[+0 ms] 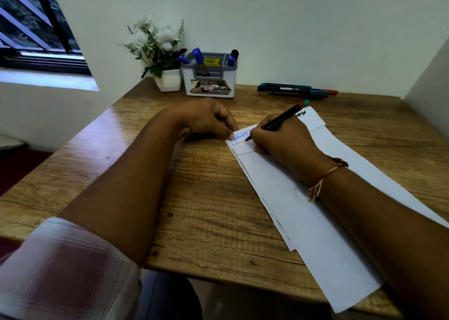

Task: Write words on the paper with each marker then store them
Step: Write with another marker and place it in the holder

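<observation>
A plaid sleeve (pixel 60 266) is seen nearest, at the near left. The marker (pixel 279 120) is pinched low on its barrel by the right hand (pixel 281 139), its tip set on the paper (pixel 303 210). The sheet's far-left corner is pinned to the desk (pixel 194 186) by curled fingertips of the left hand (pixel 206 118). The marker is judged light, stiff and smooth, best gripped near the tip. The paper is judged thin and likely to slide.

Counted 1 holder (pixel 209 82) w/ 4 stored markers (pixel 198 54) — 3 blue, 1 black; approx. 3 loose markers (pixel 291 89), 1 held marker (pixel 279 121), 1 flowerpot (pixel 168 80).
</observation>
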`<state>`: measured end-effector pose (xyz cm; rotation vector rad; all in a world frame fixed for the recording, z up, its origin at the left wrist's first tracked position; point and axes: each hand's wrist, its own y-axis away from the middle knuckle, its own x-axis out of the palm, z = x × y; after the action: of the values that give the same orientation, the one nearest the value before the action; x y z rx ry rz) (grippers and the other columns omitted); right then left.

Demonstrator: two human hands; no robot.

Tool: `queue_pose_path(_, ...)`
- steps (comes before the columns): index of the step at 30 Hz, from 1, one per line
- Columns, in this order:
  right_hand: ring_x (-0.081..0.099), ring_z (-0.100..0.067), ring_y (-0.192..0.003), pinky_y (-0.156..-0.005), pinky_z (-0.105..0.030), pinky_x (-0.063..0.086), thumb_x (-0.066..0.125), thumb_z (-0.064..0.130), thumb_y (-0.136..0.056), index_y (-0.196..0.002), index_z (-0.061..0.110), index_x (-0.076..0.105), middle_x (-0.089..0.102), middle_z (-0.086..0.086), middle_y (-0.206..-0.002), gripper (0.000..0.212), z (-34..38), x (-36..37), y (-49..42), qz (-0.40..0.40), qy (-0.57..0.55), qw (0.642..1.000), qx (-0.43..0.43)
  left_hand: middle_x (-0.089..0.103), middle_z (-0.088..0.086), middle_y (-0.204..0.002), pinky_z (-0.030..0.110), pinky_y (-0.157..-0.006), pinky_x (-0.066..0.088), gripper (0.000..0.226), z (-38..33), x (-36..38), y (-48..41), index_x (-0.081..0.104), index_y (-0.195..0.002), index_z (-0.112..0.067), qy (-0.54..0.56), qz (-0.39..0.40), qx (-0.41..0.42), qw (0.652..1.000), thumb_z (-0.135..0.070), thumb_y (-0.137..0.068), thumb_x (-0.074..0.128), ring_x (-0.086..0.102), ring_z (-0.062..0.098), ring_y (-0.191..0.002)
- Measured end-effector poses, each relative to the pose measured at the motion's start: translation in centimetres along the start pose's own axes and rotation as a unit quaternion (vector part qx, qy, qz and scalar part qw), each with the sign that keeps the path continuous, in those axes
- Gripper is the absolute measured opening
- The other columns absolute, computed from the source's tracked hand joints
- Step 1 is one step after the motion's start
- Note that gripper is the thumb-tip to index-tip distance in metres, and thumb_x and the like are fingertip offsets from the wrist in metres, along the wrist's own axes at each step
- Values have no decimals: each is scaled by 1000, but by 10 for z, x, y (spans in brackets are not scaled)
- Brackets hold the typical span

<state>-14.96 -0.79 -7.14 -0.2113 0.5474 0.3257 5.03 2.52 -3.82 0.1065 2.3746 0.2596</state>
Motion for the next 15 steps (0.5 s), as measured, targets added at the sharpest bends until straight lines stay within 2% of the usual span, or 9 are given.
queue_pose_path(3,71,-13,-76,-77,-34,57,67,25,-82,-82,15,72,75,-2,-70,11,-2,0,0,-1,-5,1000,1,74,-10,-82,19,-69,44,18,1,0,-1,75,-94,-23,6,1,-3,1000,-11,-81,75,63,-3,-73)
queue_pose_path(7,68,-4,-65,-68,-23,49,67,24,-87,-91,16,71,74,0,-74,10,1,0,1,8,-8,1000,6,75,-4,-90,22,-72,46,17,1,1,-2,75,-93,-23,7,4,-6,1000,-11,-81,75,64,5,-82)
queue_pose_path(12,66,-5,-62,-64,-22,46,67,24,-89,-84,17,67,72,1,-72,9,5,-2,3,9,-4,1000,13,75,3,-98,19,-70,47,18,1,2,-1,75,-95,-21,12,1,-5,1000,-10,-81,75,64,8,-84)
queue_pose_path(15,67,-4,-62,-62,-19,46,67,23,-88,-87,16,69,72,1,-74,8,4,-2,2,8,-8,1000,15,75,2,-97,21,-74,47,17,0,2,-2,75,-94,-22,11,0,-4,1000,-11,-81,76,64,8,-86)
